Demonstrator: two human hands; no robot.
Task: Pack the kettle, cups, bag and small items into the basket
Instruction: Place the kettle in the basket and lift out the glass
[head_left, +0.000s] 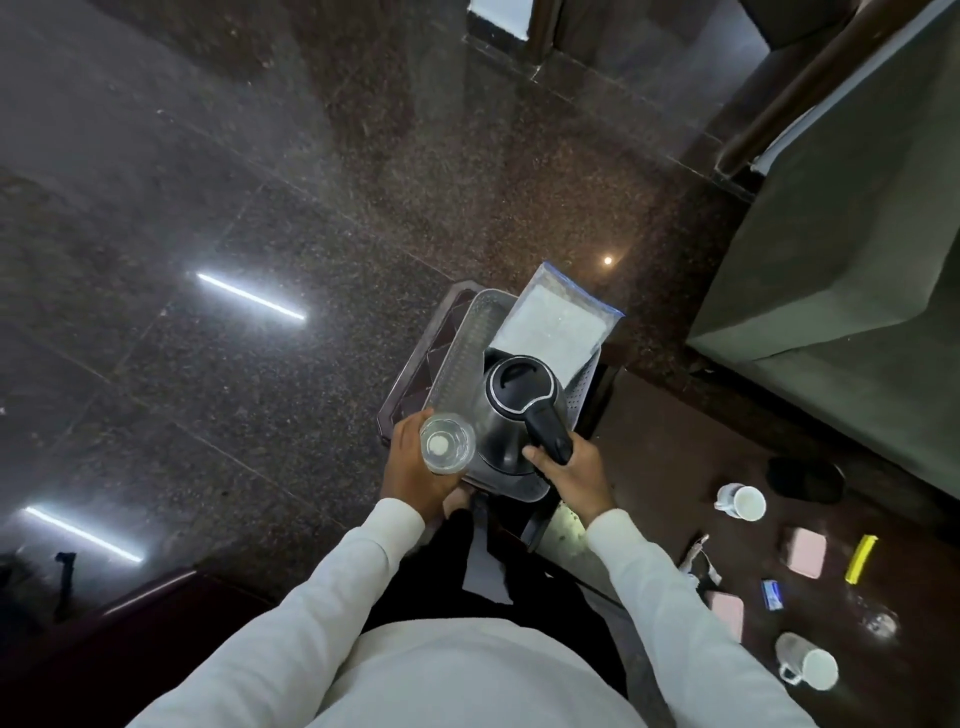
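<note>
Crowding basket (457, 353): kettle (514, 410), bag (556, 322), both rims close.

The person is wearing a white long-sleeved top of smooth, plain fabric, its front filling the bottom middle of the view. The two sleeves are running down to the wrists and are ending in close-fitting cuffs, the cloth creasing lightly along the forearms. Beyond the cuffs the bare left hand (415, 467) and bare right hand (574, 475) are showing, with no rings or watch to be seen. Below the top, dark trousers are showing between the arms.
</note>
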